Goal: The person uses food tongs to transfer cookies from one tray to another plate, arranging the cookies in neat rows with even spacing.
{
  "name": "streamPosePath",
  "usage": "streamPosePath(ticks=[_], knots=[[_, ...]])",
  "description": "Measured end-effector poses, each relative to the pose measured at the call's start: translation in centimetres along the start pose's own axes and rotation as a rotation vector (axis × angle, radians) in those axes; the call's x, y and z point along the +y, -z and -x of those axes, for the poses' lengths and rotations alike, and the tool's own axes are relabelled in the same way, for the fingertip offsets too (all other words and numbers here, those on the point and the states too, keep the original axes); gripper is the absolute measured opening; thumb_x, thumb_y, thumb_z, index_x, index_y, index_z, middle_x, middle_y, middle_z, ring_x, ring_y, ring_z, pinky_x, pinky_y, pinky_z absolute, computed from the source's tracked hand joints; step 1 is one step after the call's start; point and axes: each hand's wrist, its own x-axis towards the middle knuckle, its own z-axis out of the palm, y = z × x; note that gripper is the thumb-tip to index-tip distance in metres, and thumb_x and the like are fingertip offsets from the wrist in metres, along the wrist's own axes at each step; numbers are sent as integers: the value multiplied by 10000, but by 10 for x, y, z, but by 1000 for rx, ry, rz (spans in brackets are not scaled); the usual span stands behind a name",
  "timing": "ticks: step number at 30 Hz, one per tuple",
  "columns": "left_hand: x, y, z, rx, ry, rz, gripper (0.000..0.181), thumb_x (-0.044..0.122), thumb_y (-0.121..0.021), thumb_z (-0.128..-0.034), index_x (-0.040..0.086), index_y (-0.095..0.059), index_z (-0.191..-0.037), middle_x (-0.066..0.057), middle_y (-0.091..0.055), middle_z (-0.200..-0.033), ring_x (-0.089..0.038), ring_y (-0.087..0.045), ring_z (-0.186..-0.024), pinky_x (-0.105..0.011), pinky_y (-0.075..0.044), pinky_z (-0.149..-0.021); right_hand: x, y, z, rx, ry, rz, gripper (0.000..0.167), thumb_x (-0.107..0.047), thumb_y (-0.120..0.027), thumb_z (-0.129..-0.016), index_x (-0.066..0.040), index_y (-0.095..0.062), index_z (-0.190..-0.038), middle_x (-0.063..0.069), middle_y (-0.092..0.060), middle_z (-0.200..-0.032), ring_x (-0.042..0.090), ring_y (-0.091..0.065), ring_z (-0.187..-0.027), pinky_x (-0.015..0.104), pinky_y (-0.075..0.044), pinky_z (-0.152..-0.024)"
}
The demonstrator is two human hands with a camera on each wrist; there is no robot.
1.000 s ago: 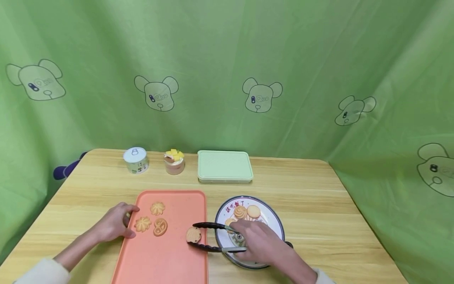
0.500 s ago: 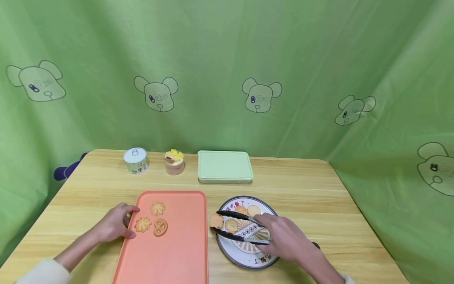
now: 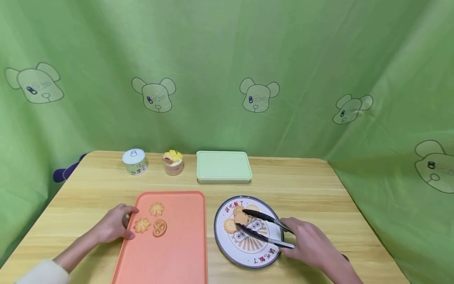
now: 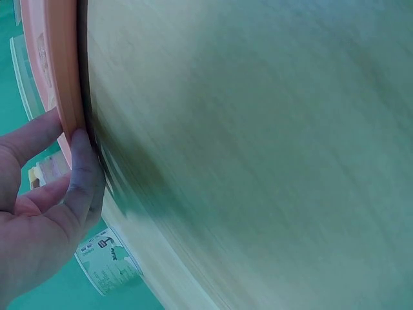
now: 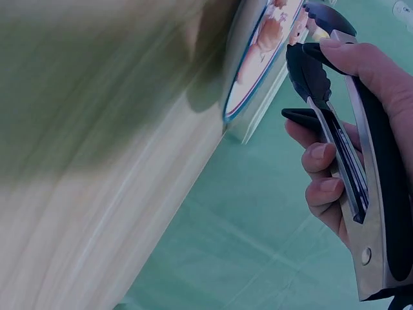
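Observation:
My right hand point(image 3: 306, 242) holds a pair of black-and-silver tongs point(image 3: 262, 235) over the right part of a patterned plate point(image 3: 221, 246). The tong arms stand apart, their black tips at a round chip cookie point(image 3: 242, 219); whether they still pinch it I cannot tell. That cookie overlaps a swirl cookie point(image 3: 238, 209), beside a round cookie point(image 3: 230, 226) and a partly hidden plain one point(image 3: 253, 208). My left hand point(image 3: 112, 225) grips the left rim of a coral tray point(image 3: 181, 252) with thumb and fingers. On the tray lie two flower-shaped cookies point(image 3: 142, 225) and a pretzel cookie point(image 3: 159, 228).
Along the back of the wooden table point(image 3: 301, 181) stand a white-lidded can point(image 3: 134, 161), a dessert cup topped with yellow cubes point(image 3: 173, 162) and a pale green lidded box point(image 3: 224, 167). Behind hangs a green curtain point(image 3: 209, 130) printed with bear heads.
The tongs have carried the chip cookie rightward off the tray and onto the plate, among the other cookies. My right hand moved right with them. My left hand stays at the tray rim.

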Motion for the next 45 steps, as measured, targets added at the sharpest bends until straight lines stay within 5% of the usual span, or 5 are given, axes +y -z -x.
streamPosePath(ticks=[12, 24, 31, 45], knots=[[-2, 0, 0, -9, 6, 5, 761, 21, -848, -568, -116, -517, -1239, -178, -527, -1050, -166, -560, -774, -253, -486, -626, 8, -4, 11, -61, -51, -29, 572, -338, -847, -615, -115, -653, -1105, 27, -694, -1067, 208, -673, -941, 375, -555, -800], [-2, -1, 0, -4, -1, 4, 754, 25, -852, -564, -114, -525, -1229, -175, -530, -1037, -166, -555, -768, -250, -481, -622, 5, -2, 6, -90, -82, -41, 707, -348, -861, -578, -64, -621, -1179, 85, -676, -1116, 263, -664, -965, 422, -547, -821], [-1, -1, -1, 3, -7, 6, 748, 20, -851, -561, -117, -529, -1223, -170, -533, -1024, -162, -560, -760, -240, -480, -619, 1, 2, -7, -25, -14, -16, 726, -357, -862, -568, -43, -620, -1177, 94, -681, -1114, 260, -674, -950, 406, -553, -799], [-1, 0, -1, 0, -19, 23, 750, 1, -844, -562, -130, -516, -1225, -155, -524, -981, -167, -550, -754, -232, -477, -603, -26, -2, -60, -69, 35, -69, 802, -370, -852, -592, -14, -572, -1254, 166, -636, -1203, 346, -619, -1082, 485, -504, -910]])
